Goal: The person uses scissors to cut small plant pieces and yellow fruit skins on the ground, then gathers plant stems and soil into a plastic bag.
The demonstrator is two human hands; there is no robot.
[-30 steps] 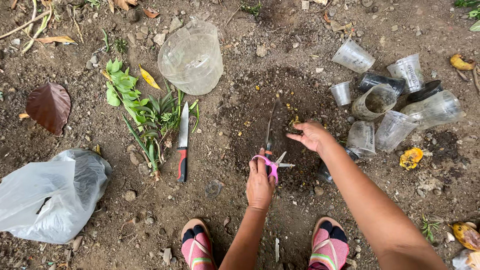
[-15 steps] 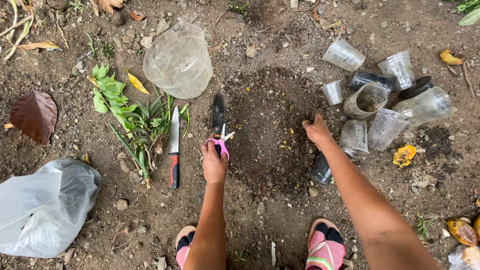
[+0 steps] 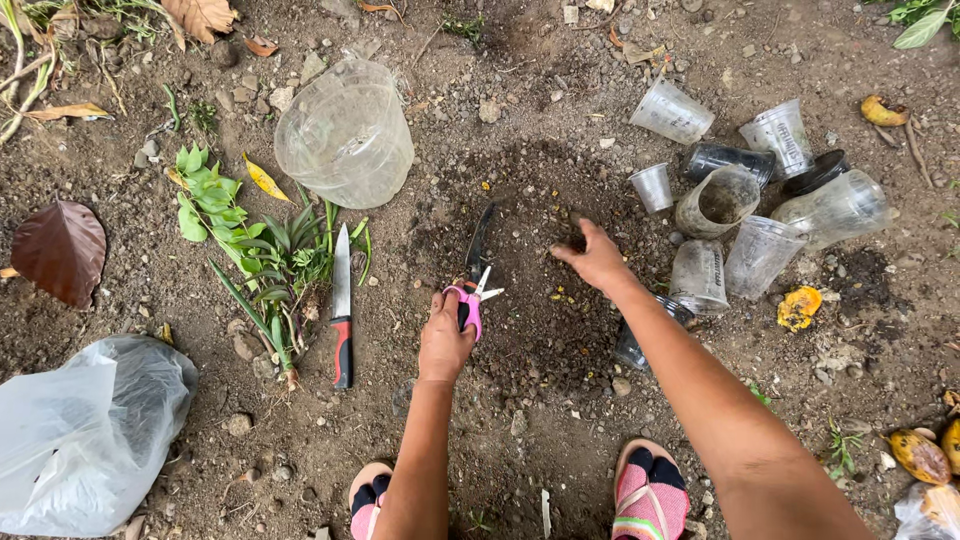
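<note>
Both feet (image 3: 648, 492) are cut off below, while pink-handled shears (image 3: 472, 285) are gripped by the left hand (image 3: 443, 340) and soil (image 3: 540, 300) is touched by the spread right hand (image 3: 597, 262).

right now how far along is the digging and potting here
Done: a patch of dark loosened soil lies between the hands. In hand: the left hand grips pink-handled shears with the blades on the soil, and the right hand presses into it. Left: the clear plastic cups look mostly unfilled, and the plant cuttings beside the knife lie unplanted.
</note>
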